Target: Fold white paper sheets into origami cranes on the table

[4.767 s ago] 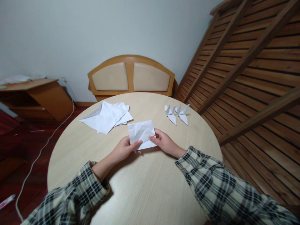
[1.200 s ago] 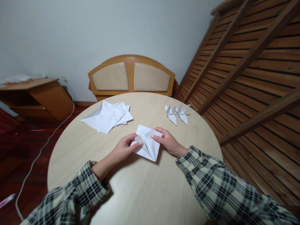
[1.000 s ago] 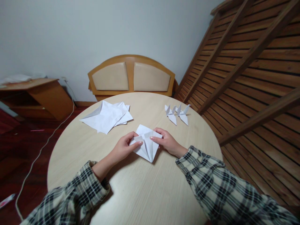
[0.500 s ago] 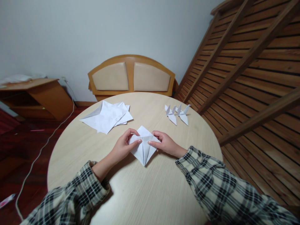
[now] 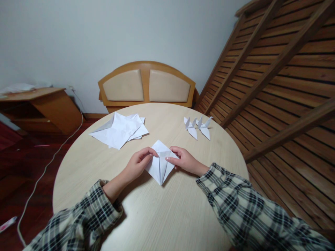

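Note:
A folded sheet of white paper (image 5: 162,167), shaped like a diamond with creased flaps meeting along its middle, lies between my hands above the near middle of the table. My right hand (image 5: 184,160) pinches its right corner, thumb on top and fingers behind. On the left side, my left hand (image 5: 138,163) has its fingers closed at the paper's edge, the index fingertip resting on the upper flap near the central crease. Its thumb is bent beneath that finger, partly over the left corner. Two white paper cranes (image 5: 191,128) (image 5: 204,127) stand beyond my right hand.
Loose creased white sheets (image 5: 121,130) lie overlapping at the table's far left. The round pale table (image 5: 167,216) stands before a padded headboard (image 5: 146,66). Wooden slats (image 5: 274,87) lean along the right; a white cable (image 5: 47,167) runs over the floor, left.
My left thumb has drawn back from the paper's middle, and the left index finger has come forward over the upper flap. The right hand and the paper have hardly moved.

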A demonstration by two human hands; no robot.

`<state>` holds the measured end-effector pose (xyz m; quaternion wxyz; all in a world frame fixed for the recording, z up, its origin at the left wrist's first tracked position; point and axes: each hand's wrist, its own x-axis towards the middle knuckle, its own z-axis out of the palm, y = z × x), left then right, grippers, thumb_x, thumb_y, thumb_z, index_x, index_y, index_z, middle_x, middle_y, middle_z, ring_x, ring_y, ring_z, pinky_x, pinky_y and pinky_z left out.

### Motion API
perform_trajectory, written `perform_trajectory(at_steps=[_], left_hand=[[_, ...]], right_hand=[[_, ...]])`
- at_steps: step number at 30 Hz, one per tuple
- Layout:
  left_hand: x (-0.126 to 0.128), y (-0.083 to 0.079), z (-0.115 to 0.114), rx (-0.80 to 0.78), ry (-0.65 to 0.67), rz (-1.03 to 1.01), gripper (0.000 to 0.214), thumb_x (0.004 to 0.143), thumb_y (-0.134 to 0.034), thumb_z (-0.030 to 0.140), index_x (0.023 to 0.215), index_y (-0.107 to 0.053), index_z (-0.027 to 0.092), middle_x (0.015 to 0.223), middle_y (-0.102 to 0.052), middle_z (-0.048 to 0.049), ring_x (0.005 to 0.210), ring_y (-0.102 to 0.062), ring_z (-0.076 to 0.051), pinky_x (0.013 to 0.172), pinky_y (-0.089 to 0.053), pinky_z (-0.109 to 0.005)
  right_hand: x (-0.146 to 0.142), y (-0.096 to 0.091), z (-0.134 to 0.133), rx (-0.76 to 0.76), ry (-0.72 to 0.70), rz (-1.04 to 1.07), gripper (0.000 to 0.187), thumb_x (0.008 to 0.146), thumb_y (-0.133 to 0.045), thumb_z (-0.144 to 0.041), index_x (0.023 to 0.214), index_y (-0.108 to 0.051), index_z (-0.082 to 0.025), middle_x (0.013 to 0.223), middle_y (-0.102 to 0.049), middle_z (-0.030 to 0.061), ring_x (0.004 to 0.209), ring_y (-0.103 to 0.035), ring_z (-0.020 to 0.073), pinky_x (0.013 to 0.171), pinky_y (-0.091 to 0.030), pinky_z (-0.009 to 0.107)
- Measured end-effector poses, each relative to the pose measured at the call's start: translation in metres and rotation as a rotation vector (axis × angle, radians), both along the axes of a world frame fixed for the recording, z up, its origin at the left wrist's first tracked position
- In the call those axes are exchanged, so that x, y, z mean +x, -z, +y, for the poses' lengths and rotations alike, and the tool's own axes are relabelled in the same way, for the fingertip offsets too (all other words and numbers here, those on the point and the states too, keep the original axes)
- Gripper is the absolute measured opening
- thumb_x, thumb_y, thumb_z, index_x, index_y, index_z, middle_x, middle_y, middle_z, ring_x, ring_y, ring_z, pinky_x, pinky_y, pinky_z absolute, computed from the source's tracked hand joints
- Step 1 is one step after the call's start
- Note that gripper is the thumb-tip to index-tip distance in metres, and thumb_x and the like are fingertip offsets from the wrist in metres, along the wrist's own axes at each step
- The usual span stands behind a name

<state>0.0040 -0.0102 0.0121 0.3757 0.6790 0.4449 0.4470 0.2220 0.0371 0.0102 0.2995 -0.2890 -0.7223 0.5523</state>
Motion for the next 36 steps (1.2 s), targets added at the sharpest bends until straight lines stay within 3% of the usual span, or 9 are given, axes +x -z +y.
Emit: perform_trajectory(at_steps=[8,12,18,23,26,29,32,36], left_hand=[[-0.002,0.0,0.0,-0.003,-0.033,0.016,0.025,0.088,-0.048,0.028,0.093,-0.07,0.018,0.089,-0.068,-0.0061,0.077,-0.056,-0.019,0.071,-0.042,-0.032],[0.001,0.001,-0.001,-0.01,-0.041,-0.063,0.022,0.087,-0.058,0.033,0.101,-0.065,0.018,0.095,-0.065,-0.0067,0.079,-0.057,-0.018,0.068,-0.044,-0.03],[0.004,0.0,0.001,-0.158,-0.078,-0.278,0.078,0.079,-0.073,0.03,0.143,-0.03,0.021,0.072,-0.058,0.0026,0.064,-0.056,-0.016,0.058,-0.042,-0.027],[0.003,-0.002,0.001,-0.233,-0.063,-0.406,0.088,0.075,-0.076,0.03,0.148,-0.027,0.022,0.082,-0.063,-0.002,0.067,-0.06,-0.017,0.062,-0.045,-0.028],[0.004,0.0,0.001,-0.247,-0.04,-0.435,0.08,0.073,-0.079,0.029,0.142,-0.039,0.022,0.091,-0.064,-0.0045,0.075,-0.06,-0.017,0.066,-0.046,-0.029],[0.006,0.005,0.0,-0.299,0.008,-0.43,0.055,0.073,-0.079,0.034,0.121,-0.057,0.018,0.097,-0.065,-0.007,0.08,-0.06,-0.018,0.068,-0.047,-0.029],[0.008,0.009,-0.001,-0.345,0.075,-0.344,0.036,0.077,-0.074,0.045,0.096,-0.064,0.016,0.083,-0.065,-0.0067,0.069,-0.057,-0.017,0.061,-0.044,-0.029],[0.009,0.011,-0.003,-0.376,0.183,-0.238,0.042,0.084,-0.064,0.056,0.077,-0.063,0.015,0.066,-0.063,-0.0065,0.058,-0.056,-0.016,0.058,-0.045,-0.03]], right_hand=[[0.0,-0.001,0.0,-0.014,0.016,0.003,0.032,0.083,-0.066,-0.047,0.084,-0.055,-0.017,0.07,-0.05,-0.0033,0.055,-0.047,0.0085,0.045,-0.04,0.02],[0.001,0.001,0.002,-0.033,0.031,0.005,0.032,0.085,-0.066,-0.046,0.085,-0.056,-0.016,0.071,-0.052,-0.0033,0.053,-0.048,0.0071,0.044,-0.039,0.02],[0.0,0.003,0.002,-0.11,0.05,0.046,0.032,0.084,-0.067,-0.044,0.091,-0.056,-0.016,0.075,-0.055,-0.0028,0.049,-0.048,0.0049,0.041,-0.038,0.018],[-0.001,0.0,0.001,-0.148,0.076,0.093,0.034,0.083,-0.069,-0.045,0.095,-0.057,-0.016,0.074,-0.057,-0.0027,0.047,-0.047,0.0044,0.039,-0.036,0.018],[-0.001,-0.001,0.0,-0.149,0.08,0.119,0.035,0.082,-0.07,-0.046,0.093,-0.057,-0.016,0.074,-0.057,-0.0031,0.047,-0.046,0.0038,0.039,-0.036,0.018],[-0.002,-0.002,-0.001,-0.143,0.088,0.149,0.035,0.082,-0.07,-0.047,0.091,-0.057,-0.016,0.073,-0.055,-0.004,0.047,-0.045,0.0036,0.04,-0.037,0.018],[-0.003,-0.002,-0.001,-0.143,0.093,0.174,0.035,0.082,-0.07,-0.047,0.09,-0.056,-0.016,0.073,-0.055,-0.004,0.048,-0.045,0.0037,0.041,-0.039,0.017],[-0.003,0.0,0.0,-0.139,0.1,0.185,0.035,0.082,-0.07,-0.047,0.092,-0.057,-0.016,0.075,-0.054,-0.0027,0.055,-0.049,0.0065,0.043,-0.043,0.018]])
